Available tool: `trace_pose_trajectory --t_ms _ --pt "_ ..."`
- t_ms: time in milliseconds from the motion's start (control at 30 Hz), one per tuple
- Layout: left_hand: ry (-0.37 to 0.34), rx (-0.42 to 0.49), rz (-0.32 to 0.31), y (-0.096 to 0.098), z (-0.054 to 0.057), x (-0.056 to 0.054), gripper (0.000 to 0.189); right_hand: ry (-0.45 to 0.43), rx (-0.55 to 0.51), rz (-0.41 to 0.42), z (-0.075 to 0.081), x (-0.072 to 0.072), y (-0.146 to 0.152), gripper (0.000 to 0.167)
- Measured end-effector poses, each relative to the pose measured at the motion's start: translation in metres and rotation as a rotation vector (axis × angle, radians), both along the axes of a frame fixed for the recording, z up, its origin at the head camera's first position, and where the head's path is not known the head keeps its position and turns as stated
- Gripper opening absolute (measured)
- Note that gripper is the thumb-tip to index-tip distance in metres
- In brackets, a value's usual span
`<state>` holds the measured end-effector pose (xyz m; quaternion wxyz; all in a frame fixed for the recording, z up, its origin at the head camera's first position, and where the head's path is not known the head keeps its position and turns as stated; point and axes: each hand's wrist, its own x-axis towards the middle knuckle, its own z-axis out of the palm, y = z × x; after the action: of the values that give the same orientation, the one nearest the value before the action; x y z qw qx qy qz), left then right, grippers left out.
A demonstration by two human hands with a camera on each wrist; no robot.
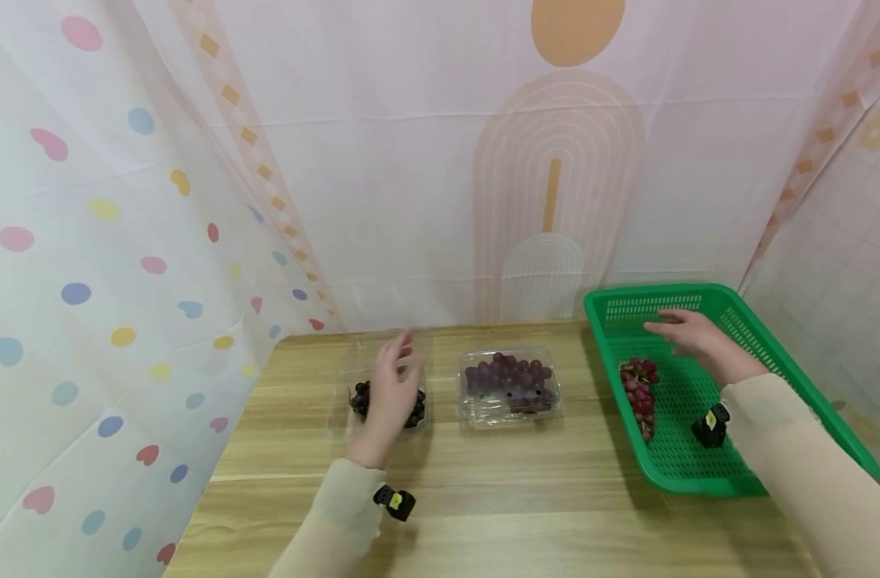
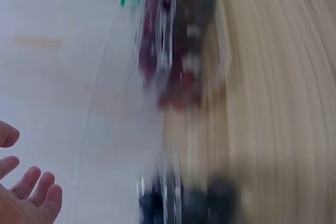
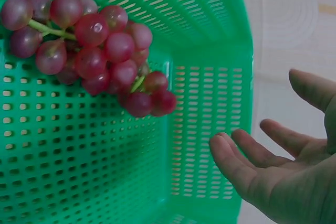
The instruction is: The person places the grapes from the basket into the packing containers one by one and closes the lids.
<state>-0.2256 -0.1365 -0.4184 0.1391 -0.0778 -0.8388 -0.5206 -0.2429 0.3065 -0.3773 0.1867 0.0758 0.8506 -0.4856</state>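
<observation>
My left hand [image 1: 395, 385] hovers with loosely bent fingers over a clear plastic box of black grapes [image 1: 415, 411], partly hiding it. In the left wrist view those black grapes [image 2: 195, 203] are blurred, and the fingers hold nothing. Over the green basket [image 1: 700, 486] my right hand [image 1: 693, 333] hangs with fingers spread and nothing in them. A bunch of red grapes [image 3: 100, 45] lies along the basket's left side, apart from the right hand [image 3: 278, 166].
Between the left box and the basket stands a clear plastic box of dark red grapes [image 1: 508, 377]. Everything rests on a wooden table [image 1: 512, 490]. A patterned curtain [image 1: 411, 201] hangs right behind it.
</observation>
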Motion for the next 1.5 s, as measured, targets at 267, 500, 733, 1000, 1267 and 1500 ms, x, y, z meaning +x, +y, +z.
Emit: trace_pose_trajectory --t_ms 267,500,733,1000,1267,1500 --pt "0.01 0.04 -0.232 0.075 0.001 0.008 0.05 -0.084 -0.016 0.05 -0.022 -0.005 0.015 0.093" --pt "-0.049 0.073 -0.378 0.129 -0.008 0.021 0.047 -0.15 0.02 0.099 -0.028 0.001 0.012 0.074" --pt "-0.173 0.142 -0.443 0.174 -0.02 0.034 0.051 -0.173 0.027 0.139 -0.036 0.007 0.008 0.08" --pt "-0.378 0.266 -0.448 0.208 -0.023 0.049 0.057 -0.198 0.078 0.131 -0.043 0.012 0.001 0.085" --pt "-0.51 0.39 -0.42 0.225 -0.024 0.06 0.058 -0.201 0.091 0.13 -0.047 0.013 -0.013 0.094" --pt "-0.553 0.423 -0.434 0.228 -0.025 0.064 0.058 -0.149 0.04 0.181 -0.052 0.01 -0.021 0.092"
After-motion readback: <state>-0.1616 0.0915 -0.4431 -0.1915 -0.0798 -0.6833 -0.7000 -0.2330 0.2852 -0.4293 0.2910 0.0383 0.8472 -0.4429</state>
